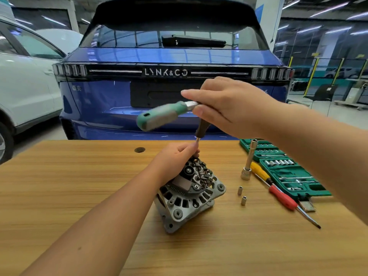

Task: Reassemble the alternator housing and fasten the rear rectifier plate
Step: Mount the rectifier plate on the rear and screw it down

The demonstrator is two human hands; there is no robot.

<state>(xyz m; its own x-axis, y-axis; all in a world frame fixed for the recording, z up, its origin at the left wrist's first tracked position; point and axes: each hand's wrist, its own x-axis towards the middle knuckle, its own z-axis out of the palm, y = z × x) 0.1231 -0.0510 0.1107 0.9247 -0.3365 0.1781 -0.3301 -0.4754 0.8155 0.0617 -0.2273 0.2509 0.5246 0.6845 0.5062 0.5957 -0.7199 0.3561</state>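
Head view, looking down over a wooden table point(69, 196). Near its middle, an alternator point(189, 196), tilted, with the rear rectifier plate point(199, 174) facing up and toward the camera. Left hand point(175, 158) resting on the far top edge of the alternator, fingers point(191, 148) curled and pinching the thin metal shaft just above the plate. Right hand point(225, 108) raised above, gripping the head end of a ratchet wrench point(165, 115), its green and grey handle sticking out to the left and blurred. Below that hand, a dark extension bar point(201, 129) running straight down to the pinched shaft; tip hidden behind the left fingers, so probably seated on a fastener, though not certain.

To the right of the alternator, two small sockets point(240, 190) standing upright on the table, one nearer the camera than the other, well apart from the housing. Just beyond them, a long silver socket tube point(249, 162) standing tilted on a wider base. Beside it, a yellow-handled screwdriver point(258, 172) and a red-handled screwdriver point(282, 198) lying diagonally, overlapping the edge of an open green socket set case point(294, 176) at the right side of the table.

Behind the table, the tail of a blue car point(169, 56) lettered LYNK&CO, and at left the flank of a white car point(25, 86).
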